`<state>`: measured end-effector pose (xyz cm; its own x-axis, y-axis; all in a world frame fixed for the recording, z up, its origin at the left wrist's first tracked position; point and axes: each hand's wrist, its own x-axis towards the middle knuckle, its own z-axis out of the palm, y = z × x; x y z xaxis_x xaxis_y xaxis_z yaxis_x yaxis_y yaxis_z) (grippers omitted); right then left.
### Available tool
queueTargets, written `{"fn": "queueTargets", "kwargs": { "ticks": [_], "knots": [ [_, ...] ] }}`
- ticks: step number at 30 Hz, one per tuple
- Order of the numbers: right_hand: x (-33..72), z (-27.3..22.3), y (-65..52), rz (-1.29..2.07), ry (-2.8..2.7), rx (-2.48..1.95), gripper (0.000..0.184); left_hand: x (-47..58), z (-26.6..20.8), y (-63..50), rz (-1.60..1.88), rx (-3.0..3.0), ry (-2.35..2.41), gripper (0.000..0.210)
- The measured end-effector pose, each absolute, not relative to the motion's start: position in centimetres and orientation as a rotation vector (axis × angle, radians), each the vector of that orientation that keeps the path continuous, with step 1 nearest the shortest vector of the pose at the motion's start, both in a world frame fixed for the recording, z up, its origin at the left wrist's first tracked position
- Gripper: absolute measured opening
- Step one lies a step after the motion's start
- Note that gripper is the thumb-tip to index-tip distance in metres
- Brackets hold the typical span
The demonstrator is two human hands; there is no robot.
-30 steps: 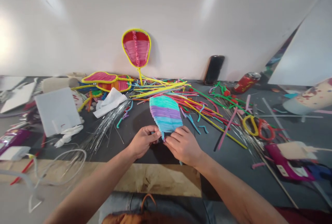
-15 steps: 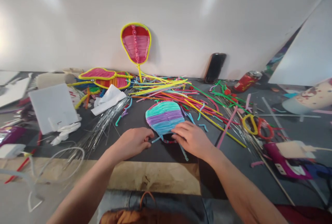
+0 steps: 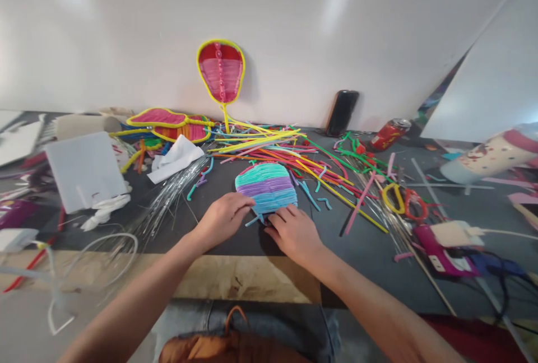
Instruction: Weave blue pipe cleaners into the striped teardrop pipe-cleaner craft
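Note:
A rounded panel of pipe cleaners (image 3: 267, 185), striped mint green, purple and light blue with a bit of red rim at the top, lies flat on the dark table. My left hand (image 3: 227, 214) is at its lower left edge, fingers curled together and tips touching the blue stripes. My right hand (image 3: 293, 233) covers the lower right edge, thumb and fingers pinched around it. Between the hands a short light-blue pipe cleaner end (image 3: 253, 220) sticks out to the left. The panel's bottom part is hidden by my right hand.
Behind lies a heap of loose pipe cleaners (image 3: 269, 142). A pink, yellow-rimmed pipe-cleaner piece (image 3: 221, 71) stands against the white board. To the right are a phone (image 3: 342, 112), a red can (image 3: 390, 133) and scissors (image 3: 394, 199); to the left, thin wires (image 3: 172, 195) and white card (image 3: 86, 172).
My left hand has moved right and up onto the panel's edge. My right hand has shifted left and slightly down along its lower edge. The view has tilted slightly.

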<state>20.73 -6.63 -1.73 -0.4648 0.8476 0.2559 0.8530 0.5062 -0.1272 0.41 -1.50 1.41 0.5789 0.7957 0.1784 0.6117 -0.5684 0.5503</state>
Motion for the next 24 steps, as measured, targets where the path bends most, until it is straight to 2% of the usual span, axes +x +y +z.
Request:
{"fn": "queueTargets", "kwargs": {
  "ticks": [4,6,8,12,14,17,21,24],
  "knots": [
    [20.2,-1.1,-5.7,-0.154,-2.415,-1.425,0.012,-0.4,3.7,-1.6,0.850,2.352,1.267,0.029],
    [21.3,0.7,-5.6,-0.093,-2.282,-1.428,0.013,-0.7,5.3,-1.7,0.956,2.425,1.287,0.031],
    [22.9,3.1,-5.7,0.144,-2.082,-1.395,0.017,-0.7,7.2,-1.8,1.105,2.496,1.291,0.032],
    [25.3,6.6,-5.6,0.997,-1.712,-1.169,0.027,0.4,11.3,-2.1,1.305,2.648,1.162,0.039],
    [25.6,6.8,-5.6,1.335,-1.524,-0.982,0.032,1.2,13.1,-2.3,1.161,2.774,1.066,0.038],
    [25.0,5.7,-5.8,1.653,-1.332,-0.804,0.033,2.5,14.8,-2.3,0.768,2.824,0.946,0.031],
    [23.8,4.1,-6.6,1.878,-1.235,-0.735,0.032,3.7,14.7,-1.4,0.202,2.610,0.783,0.020],
    [23.6,3.8,-6.9,1.970,-1.238,-0.752,0.034,4.1,13.8,-0.5,0.072,2.451,0.769,0.010]
  ]
}}
